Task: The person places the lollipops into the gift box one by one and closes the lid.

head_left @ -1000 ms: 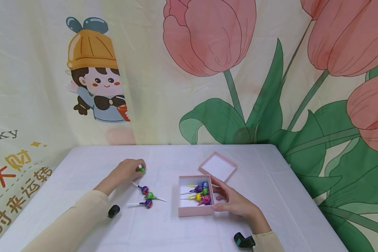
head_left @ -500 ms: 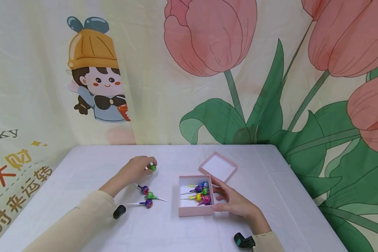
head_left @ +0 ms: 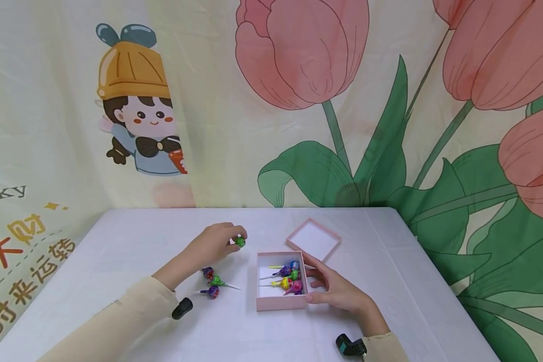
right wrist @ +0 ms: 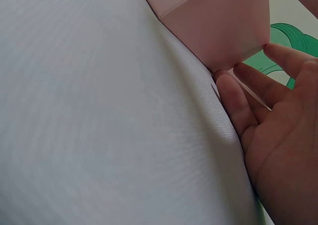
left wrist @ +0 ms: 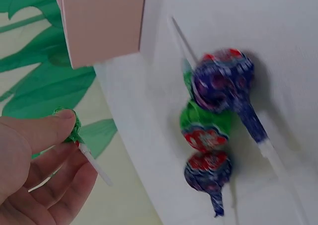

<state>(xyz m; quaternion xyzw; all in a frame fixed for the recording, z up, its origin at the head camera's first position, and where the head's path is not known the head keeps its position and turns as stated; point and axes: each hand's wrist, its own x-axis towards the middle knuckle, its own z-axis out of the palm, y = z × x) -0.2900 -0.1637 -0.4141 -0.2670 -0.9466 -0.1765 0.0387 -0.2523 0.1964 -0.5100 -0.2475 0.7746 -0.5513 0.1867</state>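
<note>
My left hand (head_left: 216,246) pinches a green-wrapped lollipop (head_left: 240,242) above the table, left of the pink box. In the left wrist view, thumb and fingers close on the wrapped head (left wrist: 75,130), and its white stick points away. The open-topped pink box (head_left: 278,303) has several colourful lollipops (head_left: 286,284) inside, heads toward its right side. My right hand (head_left: 337,289) rests against the box's right wall, its fingertips (right wrist: 241,68) touching it. Below my left hand lie a purple lollipop (head_left: 213,292), a green one (head_left: 215,281) and another purple one (head_left: 208,273).
Behind the box lies its pink-edged lid (head_left: 314,239), white inside up, on the white-covered table (head_left: 240,332). Each wrist wears a small black device. A printed backdrop with tulips (head_left: 303,55) rises along the table's far edge.
My left hand has moved right with the green lollipop, toward the box, passing over the far end of the loose lollipops. My right hand and the box stay in place.
</note>
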